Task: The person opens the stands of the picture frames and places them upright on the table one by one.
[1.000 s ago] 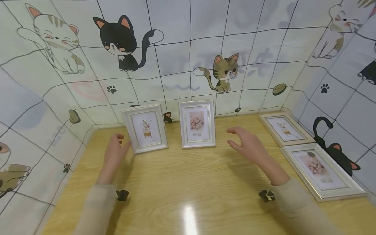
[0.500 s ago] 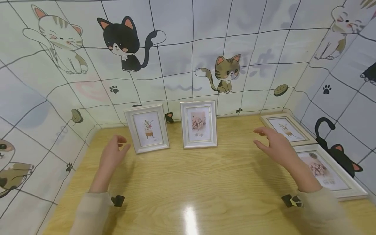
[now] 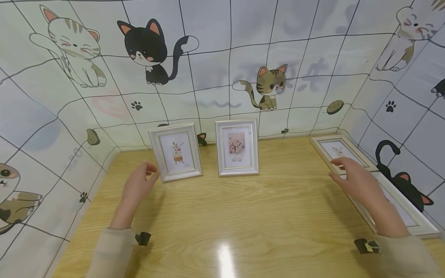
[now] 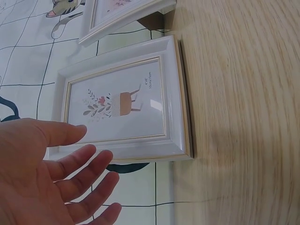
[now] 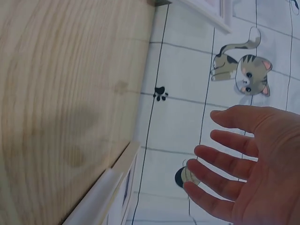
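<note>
Two picture frames stand upright at the back of the table: a left frame with a plant print [image 3: 178, 152] and a middle frame with a pink flower print [image 3: 237, 147]. My left hand [image 3: 136, 186] hovers just left of the plant frame, holding nothing, fingers loosely bent; in the left wrist view the hand [image 4: 61, 173] shows in front of that frame [image 4: 117, 101]. At the right, my right hand [image 3: 361, 189] is over two flat-lying frames, a beige one [image 3: 342, 152] and a white one [image 3: 425, 227], partly hiding both. Its fingers [image 5: 225, 187] are spread and hold nothing.
The wooden table [image 3: 243, 216] is bounded by a cat-printed cloth wall [image 3: 208, 69] at the back and both sides. Small dark devices [image 3: 143, 238] sit at both wrists. Light glares on the table's near part.
My right hand has moved right, from beside the middle frame to over the flat frames. My left hand has shifted only slightly beside the plant frame. The frames stay put.
</note>
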Action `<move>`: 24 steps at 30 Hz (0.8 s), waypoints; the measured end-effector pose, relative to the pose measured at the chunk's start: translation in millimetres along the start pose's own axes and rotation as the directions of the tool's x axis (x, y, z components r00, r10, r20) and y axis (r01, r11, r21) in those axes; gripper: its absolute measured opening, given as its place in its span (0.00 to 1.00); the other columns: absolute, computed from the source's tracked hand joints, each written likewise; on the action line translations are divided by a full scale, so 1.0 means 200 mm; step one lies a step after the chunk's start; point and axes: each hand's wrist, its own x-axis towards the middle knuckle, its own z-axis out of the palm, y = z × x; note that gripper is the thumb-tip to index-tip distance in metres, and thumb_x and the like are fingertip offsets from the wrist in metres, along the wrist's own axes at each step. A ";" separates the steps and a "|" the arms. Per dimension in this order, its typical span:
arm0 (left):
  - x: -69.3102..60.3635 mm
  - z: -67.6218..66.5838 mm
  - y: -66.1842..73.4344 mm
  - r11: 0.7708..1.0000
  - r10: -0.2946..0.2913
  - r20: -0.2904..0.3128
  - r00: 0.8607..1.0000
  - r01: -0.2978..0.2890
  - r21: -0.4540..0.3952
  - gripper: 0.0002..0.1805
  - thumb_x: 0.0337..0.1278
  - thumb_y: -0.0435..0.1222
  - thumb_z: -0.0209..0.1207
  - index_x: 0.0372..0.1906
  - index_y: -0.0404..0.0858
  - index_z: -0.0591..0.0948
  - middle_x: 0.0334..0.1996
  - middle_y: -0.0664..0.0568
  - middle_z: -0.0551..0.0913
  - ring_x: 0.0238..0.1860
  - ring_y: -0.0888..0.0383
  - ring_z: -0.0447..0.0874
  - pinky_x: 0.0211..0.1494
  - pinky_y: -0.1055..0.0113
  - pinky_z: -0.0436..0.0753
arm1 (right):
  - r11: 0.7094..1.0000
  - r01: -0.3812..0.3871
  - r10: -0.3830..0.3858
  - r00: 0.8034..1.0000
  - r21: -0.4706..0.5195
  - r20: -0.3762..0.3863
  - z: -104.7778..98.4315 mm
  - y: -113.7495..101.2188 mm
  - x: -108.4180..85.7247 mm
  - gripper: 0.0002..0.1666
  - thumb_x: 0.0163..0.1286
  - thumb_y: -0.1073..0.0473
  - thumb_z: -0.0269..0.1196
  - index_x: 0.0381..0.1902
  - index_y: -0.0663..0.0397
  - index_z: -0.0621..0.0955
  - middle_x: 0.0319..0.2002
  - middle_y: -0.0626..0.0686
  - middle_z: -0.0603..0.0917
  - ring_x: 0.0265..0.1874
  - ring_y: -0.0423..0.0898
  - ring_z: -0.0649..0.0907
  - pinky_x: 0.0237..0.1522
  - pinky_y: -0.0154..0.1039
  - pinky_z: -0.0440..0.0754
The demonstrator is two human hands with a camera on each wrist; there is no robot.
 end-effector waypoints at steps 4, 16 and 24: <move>0.00 0.01 0.01 1.000 -0.001 0.008 1.000 0.001 0.009 0.17 0.71 0.41 0.54 0.53 0.33 0.76 0.55 0.34 0.81 0.57 0.38 0.78 0.55 0.42 0.79 | 0.999 -0.032 0.032 0.999 -0.018 0.017 -0.01 0.08 -0.02 0.31 0.70 0.55 0.63 0.63 0.70 0.70 0.59 0.75 0.74 0.54 0.73 0.77 0.45 0.67 0.77; -0.02 0.02 0.02 1.000 -0.017 0.034 0.999 0.017 -0.006 0.15 0.71 0.42 0.54 0.52 0.35 0.77 0.56 0.35 0.81 0.57 0.38 0.79 0.55 0.42 0.79 | 0.987 -0.116 0.135 0.974 -0.112 0.179 -0.05 0.22 -0.05 0.35 0.67 0.53 0.63 0.60 0.77 0.70 0.56 0.80 0.74 0.51 0.78 0.75 0.44 0.67 0.77; -0.01 0.04 0.01 1.000 -0.010 0.040 0.999 0.010 -0.009 0.14 0.71 0.42 0.54 0.50 0.36 0.77 0.55 0.37 0.82 0.56 0.39 0.80 0.55 0.44 0.79 | 0.977 -0.145 0.185 0.943 -0.159 0.277 -0.02 0.27 -0.06 0.42 0.62 0.50 0.67 0.57 0.84 0.69 0.54 0.83 0.73 0.50 0.80 0.73 0.46 0.69 0.77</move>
